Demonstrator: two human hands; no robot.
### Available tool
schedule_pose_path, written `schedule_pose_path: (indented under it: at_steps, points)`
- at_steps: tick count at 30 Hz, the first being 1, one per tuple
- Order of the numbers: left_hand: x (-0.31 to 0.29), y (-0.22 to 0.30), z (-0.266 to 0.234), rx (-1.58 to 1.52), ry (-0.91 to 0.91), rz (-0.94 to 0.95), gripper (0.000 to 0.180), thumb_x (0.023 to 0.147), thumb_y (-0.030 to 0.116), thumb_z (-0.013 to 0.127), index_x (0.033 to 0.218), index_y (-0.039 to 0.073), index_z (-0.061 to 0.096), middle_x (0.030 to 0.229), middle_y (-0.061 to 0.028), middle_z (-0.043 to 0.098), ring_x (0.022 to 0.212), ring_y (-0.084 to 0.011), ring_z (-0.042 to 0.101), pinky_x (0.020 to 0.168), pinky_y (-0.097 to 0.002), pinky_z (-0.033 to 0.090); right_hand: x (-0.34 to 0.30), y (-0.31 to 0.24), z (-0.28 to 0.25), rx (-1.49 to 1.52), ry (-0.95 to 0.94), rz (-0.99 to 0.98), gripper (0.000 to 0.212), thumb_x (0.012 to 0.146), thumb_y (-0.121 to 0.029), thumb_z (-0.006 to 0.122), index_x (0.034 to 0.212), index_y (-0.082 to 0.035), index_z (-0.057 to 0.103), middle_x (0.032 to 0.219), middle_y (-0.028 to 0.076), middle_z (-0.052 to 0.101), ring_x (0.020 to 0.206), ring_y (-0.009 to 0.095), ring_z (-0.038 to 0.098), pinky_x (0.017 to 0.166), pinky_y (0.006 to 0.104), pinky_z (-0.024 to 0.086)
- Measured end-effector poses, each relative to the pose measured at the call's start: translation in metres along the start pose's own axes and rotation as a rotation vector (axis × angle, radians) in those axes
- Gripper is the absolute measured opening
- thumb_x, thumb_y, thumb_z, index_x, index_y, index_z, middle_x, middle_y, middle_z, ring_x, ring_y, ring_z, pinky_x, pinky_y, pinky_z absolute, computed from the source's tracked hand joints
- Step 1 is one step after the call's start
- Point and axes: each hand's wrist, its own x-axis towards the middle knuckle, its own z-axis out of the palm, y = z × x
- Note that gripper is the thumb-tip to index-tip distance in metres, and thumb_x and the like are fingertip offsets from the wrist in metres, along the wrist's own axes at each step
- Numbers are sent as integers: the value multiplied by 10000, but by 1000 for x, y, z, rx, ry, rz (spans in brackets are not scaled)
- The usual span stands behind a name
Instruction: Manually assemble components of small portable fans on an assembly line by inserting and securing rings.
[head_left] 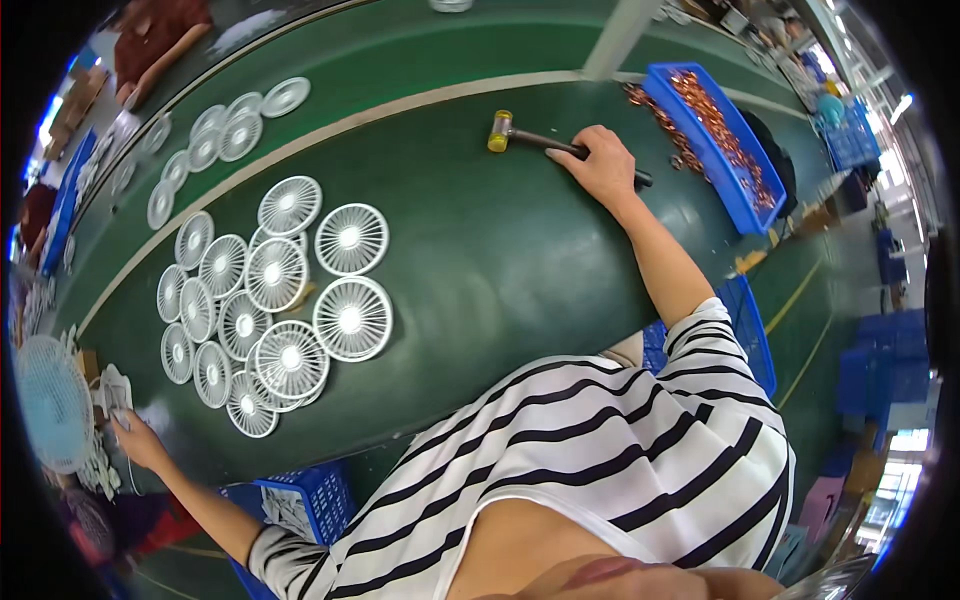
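My right hand [603,167] is wrapped round the dark handle of a mallet [503,131], which lies on the green table with its yellow-faced head pointing left. Far to the left, my left hand [140,441] reaches out at the table's end, its fingers closed at the edge of a white plastic part [116,383]; their grip is small and partly hidden. Between my hands, several round white fan-grille-like discs [350,318] with radial spokes lie on the table, some overlapping.
A blue tray [735,165] of copper-coloured pieces stands at the right, with some spilled beside it. More white discs [240,135] lie beyond the pale strip. A light blue round grille [55,403] stands far left. Blue baskets [322,500] sit below the table edge. Another person [160,45] is across the table.
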Motion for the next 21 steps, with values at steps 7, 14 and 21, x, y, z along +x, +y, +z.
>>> schedule_pose_path:
  at_steps: [7,14,21]
  points:
    - [-157,94,-123,-584,-26,168,398,951,240,550,1278,13,549,1273,-167,580,1145,-259,567,973,-331,421,-2,77,-33,127,-34,191,349,840,-397,643,852,-50,669,915,142,634,877,313,622,770,401,494]
    - [-285,204,-185,-947,68,192,271,937,26,531,1190,-51,590,1252,-169,585,1131,-235,563,963,-342,437,-11,156,-32,-308,-146,243,304,857,-305,619,955,-17,616,926,233,618,840,423,642,745,501,531]
    - [-337,301,-196,-1039,-142,204,293,849,44,639,1142,29,649,1168,-151,650,1079,-201,616,897,-314,476,-20,182,-32,574,-241,181,251,959,-245,553,851,-26,612,701,28,572,627,97,492,556,256,406]
